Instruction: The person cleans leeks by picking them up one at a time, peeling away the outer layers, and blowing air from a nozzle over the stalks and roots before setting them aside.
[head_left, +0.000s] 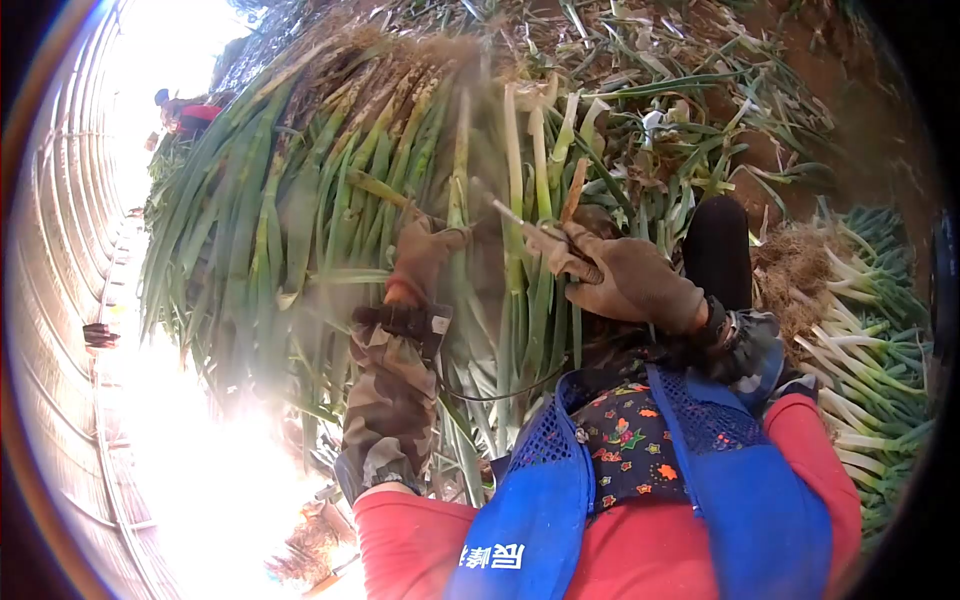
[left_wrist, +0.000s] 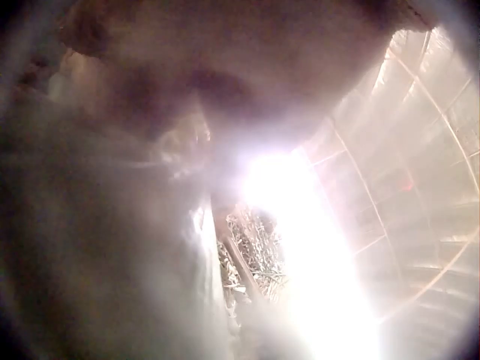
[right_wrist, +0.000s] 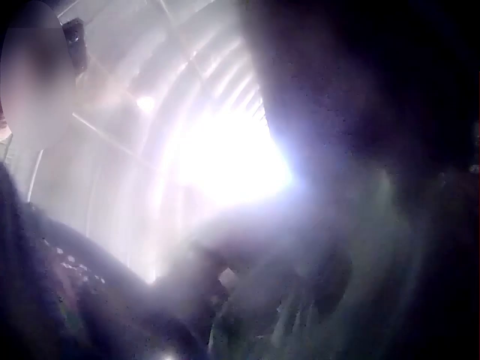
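In the head view my left hand point(head_left: 425, 258), in a brown work glove, is at the front of a large heap of long green onions point(head_left: 265, 215). Its curled fingers grip a green onion stalk point(head_left: 460, 165) close to the heap. To the right my gloved right hand point(head_left: 640, 283) has curled fingers and holds a thin pale strip point(head_left: 507, 211) that points left, its kind unclear. Pale green onion stems point(head_left: 514, 150) stand up just beyond these fingers. Both wrist views are blurred and washed out by glare; a dark glove point(left_wrist: 247, 67) fills the top of the left one.
Trimmed green onions point(head_left: 860, 345) lie in a row at the right, their roots point(head_left: 792, 275) toward me. Loose leaves and scraps point(head_left: 690, 120) litter the soil ahead. Another person point(head_left: 190, 115) is at the far left, by the curved greenhouse wall point(head_left: 65, 250).
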